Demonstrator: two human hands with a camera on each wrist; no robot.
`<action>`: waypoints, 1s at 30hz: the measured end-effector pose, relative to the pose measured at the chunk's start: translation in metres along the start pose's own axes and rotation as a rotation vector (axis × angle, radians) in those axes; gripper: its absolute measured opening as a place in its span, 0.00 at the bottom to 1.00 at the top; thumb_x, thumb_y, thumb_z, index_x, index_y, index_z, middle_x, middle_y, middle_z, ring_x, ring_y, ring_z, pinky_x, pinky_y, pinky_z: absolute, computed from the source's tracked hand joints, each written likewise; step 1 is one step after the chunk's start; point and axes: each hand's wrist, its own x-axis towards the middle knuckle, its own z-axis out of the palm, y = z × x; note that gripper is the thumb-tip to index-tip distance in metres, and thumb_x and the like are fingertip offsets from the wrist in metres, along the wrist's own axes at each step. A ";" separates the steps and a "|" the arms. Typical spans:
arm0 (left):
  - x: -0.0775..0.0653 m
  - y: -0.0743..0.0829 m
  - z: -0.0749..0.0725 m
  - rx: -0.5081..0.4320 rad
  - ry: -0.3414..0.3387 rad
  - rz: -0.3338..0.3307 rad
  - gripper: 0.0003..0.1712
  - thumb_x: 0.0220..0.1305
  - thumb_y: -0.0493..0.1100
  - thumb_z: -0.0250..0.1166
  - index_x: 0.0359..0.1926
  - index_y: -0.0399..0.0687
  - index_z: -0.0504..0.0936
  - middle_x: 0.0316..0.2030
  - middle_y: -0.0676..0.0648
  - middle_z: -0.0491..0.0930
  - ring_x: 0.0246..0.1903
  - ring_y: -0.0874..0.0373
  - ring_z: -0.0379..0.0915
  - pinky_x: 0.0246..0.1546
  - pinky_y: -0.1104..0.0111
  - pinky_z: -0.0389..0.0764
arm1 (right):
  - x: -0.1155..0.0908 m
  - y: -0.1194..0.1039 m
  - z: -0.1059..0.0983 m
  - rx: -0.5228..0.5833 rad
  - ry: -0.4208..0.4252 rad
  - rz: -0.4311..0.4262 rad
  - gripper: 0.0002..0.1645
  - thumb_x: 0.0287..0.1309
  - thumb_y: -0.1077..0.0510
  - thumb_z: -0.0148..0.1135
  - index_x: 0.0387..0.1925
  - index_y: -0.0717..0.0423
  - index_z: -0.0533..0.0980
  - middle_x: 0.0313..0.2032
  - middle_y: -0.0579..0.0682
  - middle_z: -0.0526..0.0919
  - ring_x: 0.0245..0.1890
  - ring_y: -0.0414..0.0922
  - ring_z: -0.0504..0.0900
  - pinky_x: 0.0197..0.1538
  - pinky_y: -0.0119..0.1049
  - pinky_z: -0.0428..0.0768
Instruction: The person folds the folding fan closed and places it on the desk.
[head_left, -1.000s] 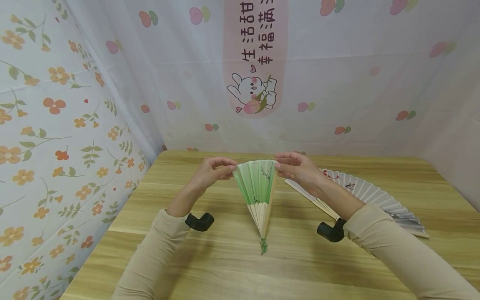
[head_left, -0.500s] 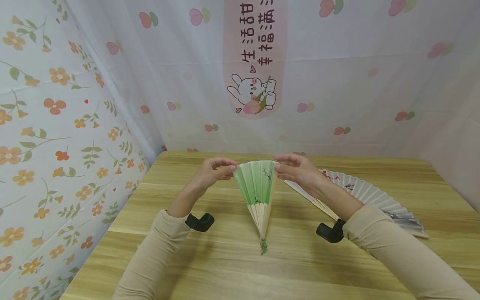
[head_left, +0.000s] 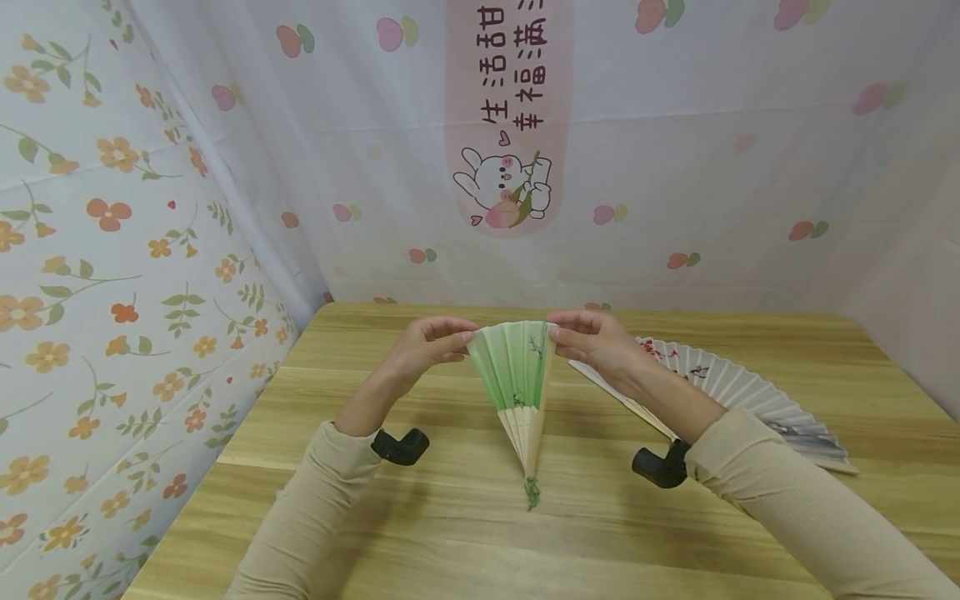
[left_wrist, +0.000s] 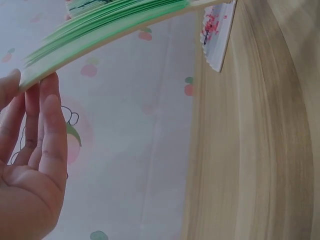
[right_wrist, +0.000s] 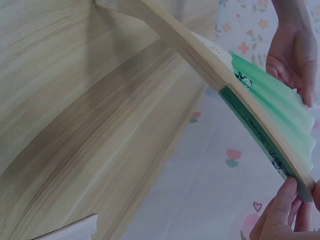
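A green folding fan, partly spread, is held up between my two hands with its wooden ribs and green tassel pointing toward me. My left hand pinches the upper left corner between thumb and fingers; in the left wrist view the thumb lies on one side of the outer rib, the fingertips on the other. With thumb and fingers, my right hand pinches the upper right corner. Several pleats on the right side still lie stacked together, seen in the right wrist view as a thick green bundle.
A white folding fan with red blossoms lies spread on the wooden table at the right, partly behind my right forearm. A printed curtain hangs behind the table, and a flowered cloth hangs at the left.
The fan's lower end with the tassel has swung slightly to the right. Both hands keep their pinch at almost the same place.
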 end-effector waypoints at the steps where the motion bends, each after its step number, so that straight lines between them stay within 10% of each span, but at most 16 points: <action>1: 0.000 -0.001 0.000 -0.005 -0.007 0.003 0.16 0.60 0.39 0.58 0.47 0.34 0.75 0.40 0.47 0.78 0.39 0.54 0.75 0.48 0.57 0.71 | 0.000 0.000 0.000 0.003 0.003 -0.001 0.26 0.59 0.59 0.54 0.56 0.67 0.63 0.44 0.51 0.70 0.45 0.41 0.73 0.50 0.34 0.72; 13: -0.003 -0.008 0.001 0.014 -0.102 0.007 0.15 0.58 0.35 0.59 0.46 0.33 0.74 0.38 0.48 0.78 0.45 0.45 0.70 0.47 0.60 0.71 | -0.002 -0.002 -0.001 0.049 0.014 -0.008 0.26 0.58 0.59 0.55 0.55 0.68 0.63 0.43 0.50 0.69 0.43 0.40 0.74 0.53 0.37 0.70; 30: 0.003 -0.007 0.005 0.003 -0.195 0.024 0.13 0.59 0.34 0.57 0.44 0.30 0.74 0.36 0.48 0.76 0.40 0.55 0.73 0.49 0.56 0.70 | -0.001 -0.004 -0.003 0.099 -0.040 -0.013 0.27 0.58 0.60 0.55 0.56 0.69 0.61 0.44 0.51 0.70 0.44 0.41 0.74 0.55 0.41 0.67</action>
